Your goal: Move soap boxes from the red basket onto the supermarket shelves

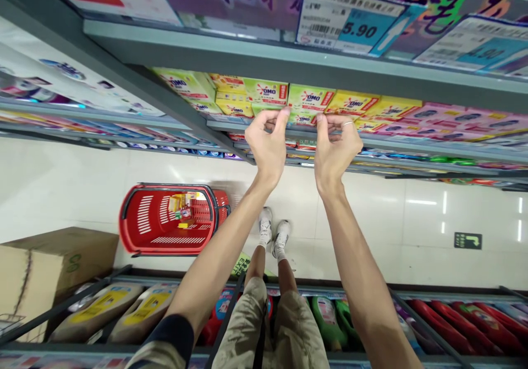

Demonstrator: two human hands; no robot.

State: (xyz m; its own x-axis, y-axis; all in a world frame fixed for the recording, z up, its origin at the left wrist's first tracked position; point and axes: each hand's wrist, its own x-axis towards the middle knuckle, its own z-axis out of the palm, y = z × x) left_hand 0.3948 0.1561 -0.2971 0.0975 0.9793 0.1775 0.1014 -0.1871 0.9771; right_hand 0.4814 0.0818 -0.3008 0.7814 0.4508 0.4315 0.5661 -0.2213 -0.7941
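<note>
Both my arms reach out to a shelf lined with green and yellow OMO boxes (309, 100). My left hand (268, 146) has its fingers curled in a pinch against the left side of one small OMO box (303, 119) at the shelf's front edge. My right hand (335, 149), with a ring on one finger, pinches the right side of the same box. The box sits between the two sets of fingertips and is mostly hidden by them. More OMO boxes stand on either side.
A red shopping basket (165, 220) with a few items stands on the white tiled floor to my left, beside a cardboard box (49, 270). Price tags (355, 22) line the shelf above. Pink boxes (454, 115) sit to the right. Detergent bottles (445, 319) fill the lowest shelf.
</note>
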